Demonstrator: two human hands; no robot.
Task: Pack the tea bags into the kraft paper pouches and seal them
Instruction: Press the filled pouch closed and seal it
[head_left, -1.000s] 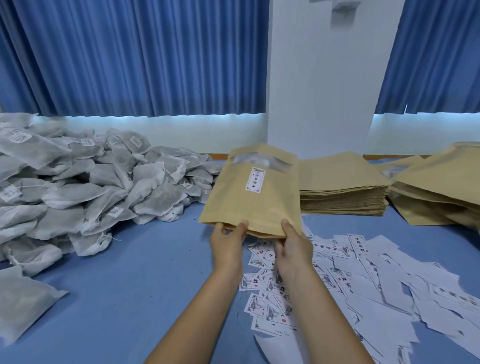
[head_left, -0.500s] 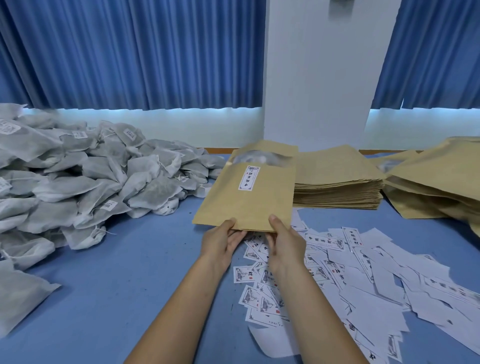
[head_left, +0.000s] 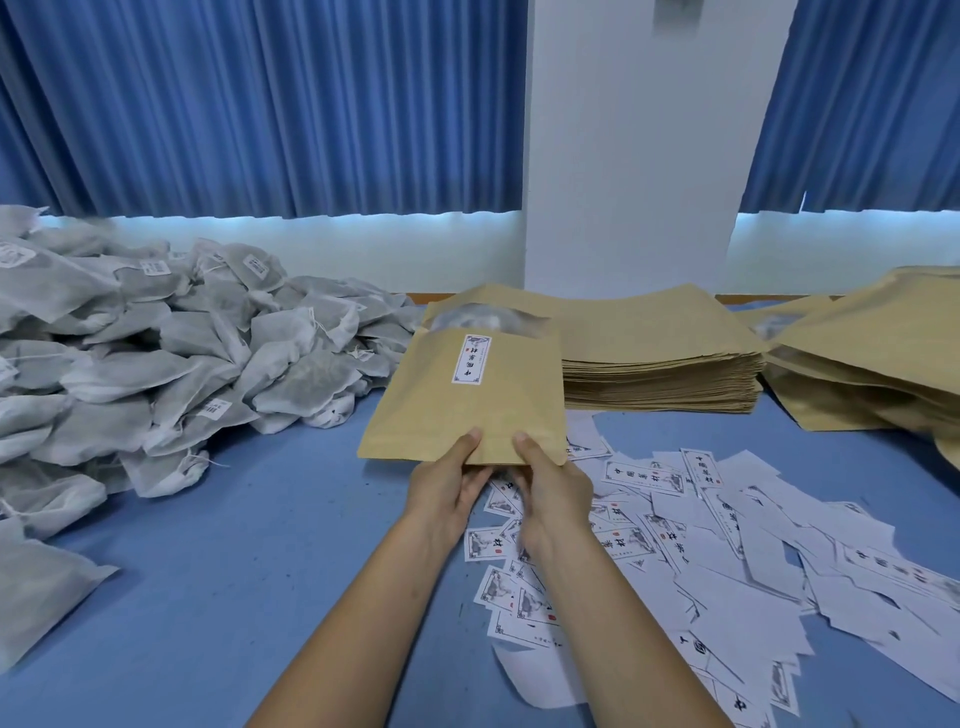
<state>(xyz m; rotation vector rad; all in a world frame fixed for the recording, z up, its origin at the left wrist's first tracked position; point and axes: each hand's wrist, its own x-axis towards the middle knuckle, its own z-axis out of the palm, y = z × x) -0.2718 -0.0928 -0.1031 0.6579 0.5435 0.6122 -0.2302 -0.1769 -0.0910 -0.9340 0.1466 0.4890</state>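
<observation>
— Where do we have the pouch (head_left: 467, 410)?
— Up off the table (head_left: 234, 571), straight in front of us. Our left hand (head_left: 447, 483) and right hand (head_left: 550, 493) both pinch its near edge, thumbs on top and the other fingers tucked underneath.
— How does it lie?
— Its long side runs away from us toward the wall. The label (head_left: 471, 359) faces up and the clear window is at the far end.
— Where do we go for filling?
— The tea bags (head_left: 182, 353) are heaped to our left, well apart from the pouch. Our left hand is nearer, so we judge it should let go and reach while the right holds the pouch.
— Is the mouth at our end?
— We cannot tell. The edge under our thumbs lies flat.
— And our arms?
— Both are stretched forward, the forearms converging, the hands just beside each other.
</observation>
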